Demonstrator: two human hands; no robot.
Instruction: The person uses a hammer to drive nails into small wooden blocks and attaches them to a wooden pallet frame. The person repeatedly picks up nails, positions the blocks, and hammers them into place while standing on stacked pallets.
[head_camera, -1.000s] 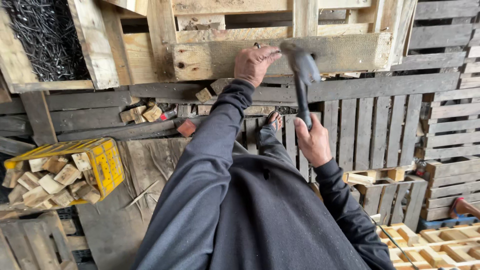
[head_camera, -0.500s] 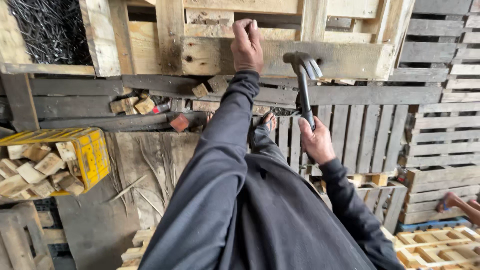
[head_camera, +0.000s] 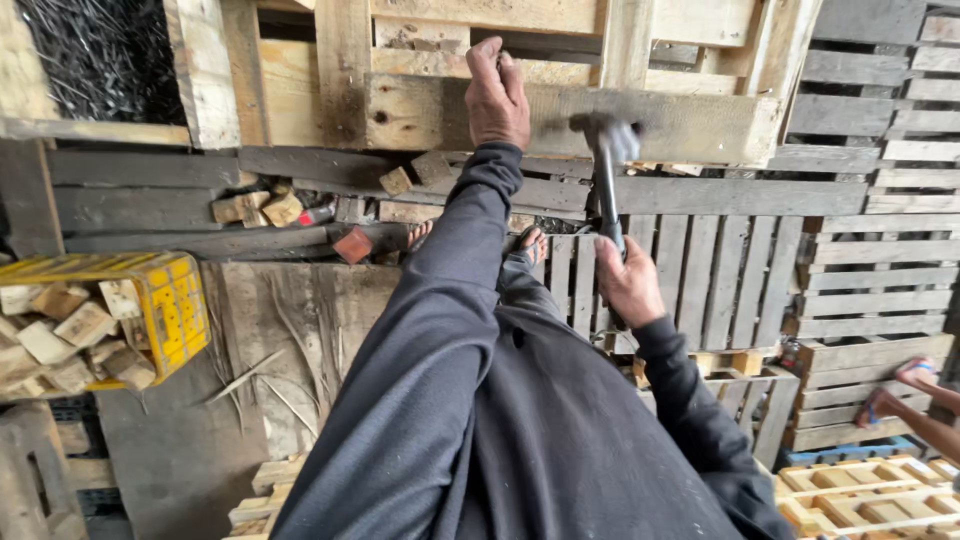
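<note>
My left hand (head_camera: 497, 95) reaches up in a dark sleeve and rests on a thick pale plank of the wooden pallet (head_camera: 690, 125) in front of me, fingers curled over its top edge. My right hand (head_camera: 627, 285) grips the dark handle of a hammer (head_camera: 606, 170). The hammer's head is blurred and sits against the same plank, just right of my left hand. My dark clothing fills the lower middle of the view, and my sandalled feet (head_camera: 527, 245) show below.
A yellow crate (head_camera: 175, 310) of wood blocks stands at the left. Loose blocks (head_camera: 262, 207) lie on grey pallet boards. Stacked grey pallets (head_camera: 880, 260) fill the right. Pale pallets (head_camera: 870, 495) sit at bottom right, beside another person's foot (head_camera: 915, 375). Black netting (head_camera: 100, 60) hangs top left.
The hammer has swung from raised at the plank's right down onto the plank near my left hand. My left hand stays on the plank.
</note>
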